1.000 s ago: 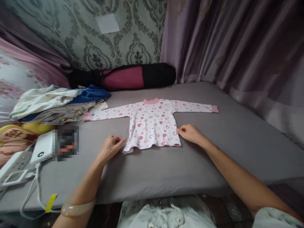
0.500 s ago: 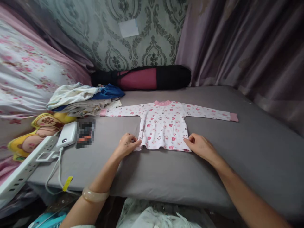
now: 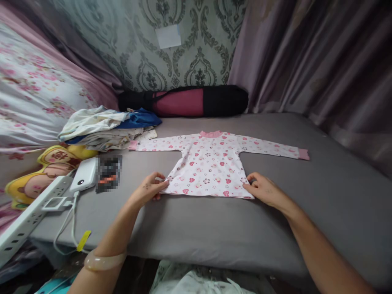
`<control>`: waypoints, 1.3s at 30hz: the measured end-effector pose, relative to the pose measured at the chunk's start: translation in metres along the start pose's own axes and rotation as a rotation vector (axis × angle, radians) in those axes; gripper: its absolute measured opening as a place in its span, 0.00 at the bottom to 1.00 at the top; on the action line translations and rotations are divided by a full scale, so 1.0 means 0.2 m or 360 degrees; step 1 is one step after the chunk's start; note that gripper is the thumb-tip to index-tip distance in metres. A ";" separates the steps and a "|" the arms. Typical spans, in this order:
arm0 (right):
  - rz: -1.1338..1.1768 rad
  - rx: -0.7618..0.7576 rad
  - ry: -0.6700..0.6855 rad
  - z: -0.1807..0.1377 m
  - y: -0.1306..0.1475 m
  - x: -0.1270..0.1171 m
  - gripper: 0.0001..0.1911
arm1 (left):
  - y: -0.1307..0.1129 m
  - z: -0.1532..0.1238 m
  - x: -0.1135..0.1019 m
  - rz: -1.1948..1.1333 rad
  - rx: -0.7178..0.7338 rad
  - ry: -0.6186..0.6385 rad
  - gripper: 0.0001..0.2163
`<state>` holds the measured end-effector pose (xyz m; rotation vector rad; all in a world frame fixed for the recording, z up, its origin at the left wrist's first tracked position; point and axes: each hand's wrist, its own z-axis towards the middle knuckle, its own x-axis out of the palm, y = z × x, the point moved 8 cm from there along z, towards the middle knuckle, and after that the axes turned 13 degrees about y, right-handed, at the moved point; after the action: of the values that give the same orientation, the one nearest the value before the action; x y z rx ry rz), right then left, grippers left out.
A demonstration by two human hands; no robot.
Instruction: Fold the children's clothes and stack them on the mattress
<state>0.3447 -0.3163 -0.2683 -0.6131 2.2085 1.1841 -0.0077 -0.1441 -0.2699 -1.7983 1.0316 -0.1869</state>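
My left hand (image 3: 147, 190) pinches the near-left hem corner of the white long-sleeved cotton top with pink hearts (image 3: 211, 163); my right hand (image 3: 265, 190) pinches the near-right corner, thumb on top; the top lies flat, sleeves spread, on the grey mattress sheet (image 3: 214, 232); I judge that a low, even pull from both corners suits best, so the hem sits straight.

Your left hand (image 3: 148, 190) and right hand (image 3: 265, 188) pinching the shirt (image 3: 211, 167) hem corners, flat mid-bed (image 3: 214, 228), clothes pile (image 3: 104, 128) at left edge
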 end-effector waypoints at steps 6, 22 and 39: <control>-0.0821 0.0200 0.0052 -0.09 0.17 -0.07 0.08 | 0.01 0.02 -0.05 0.0448 0.0011 0.0103 0.23; -0.0945 -0.0450 -0.0114 0.39 0.48 0.20 0.34 | -0.37 0.16 0.69 0.1595 0.0798 0.0332 0.25; -0.1150 -0.0759 -0.0251 0.31 0.34 0.08 0.30 | -0.41 0.05 0.67 0.1472 0.1104 0.0505 0.18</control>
<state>0.3058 -0.2309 -0.2661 -1.3175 1.3600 1.2797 0.1267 -0.2220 -0.2499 -0.5786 1.6658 -0.2169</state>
